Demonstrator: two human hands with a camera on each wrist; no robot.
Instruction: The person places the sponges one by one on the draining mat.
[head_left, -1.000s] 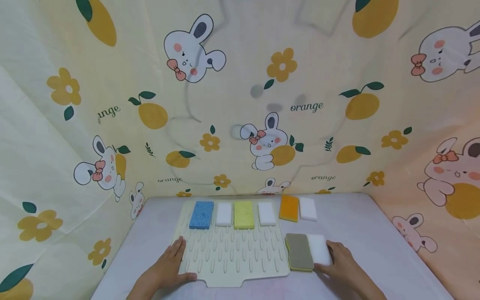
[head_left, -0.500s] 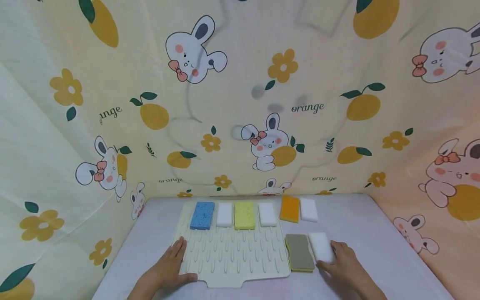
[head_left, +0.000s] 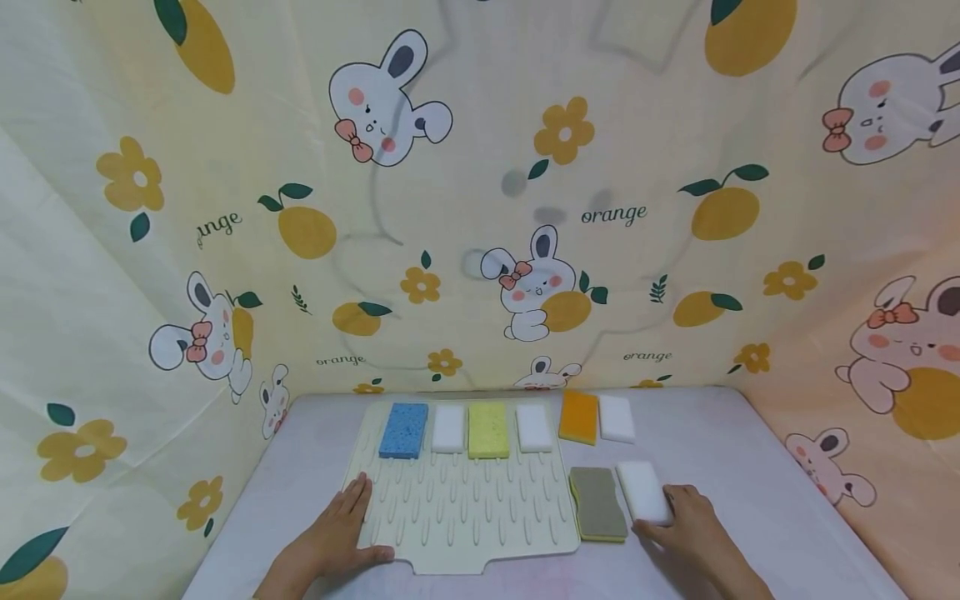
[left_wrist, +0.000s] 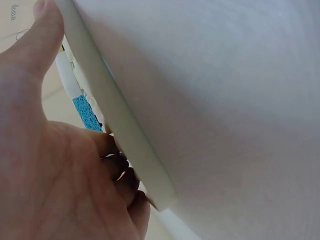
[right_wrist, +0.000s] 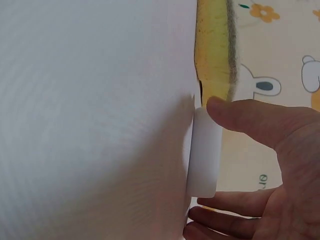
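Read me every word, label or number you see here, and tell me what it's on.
"orange": backdrop, right of centre.
"orange": backdrop, low left.
"orange": backdrop, low right.
"nge": backdrop, far left, start lost in a fold.
"or": backdrop, right wrist view, rest behind the right hand.
Left wrist view: one word on backdrop, too blurred to read.
Sponges and tray: no text visible.

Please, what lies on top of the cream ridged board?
On the board, left to right: blue sponge, white block, yellow sponge, second white block. The left hand covers its near left corner. The surface under them is covered and cannot be seen.
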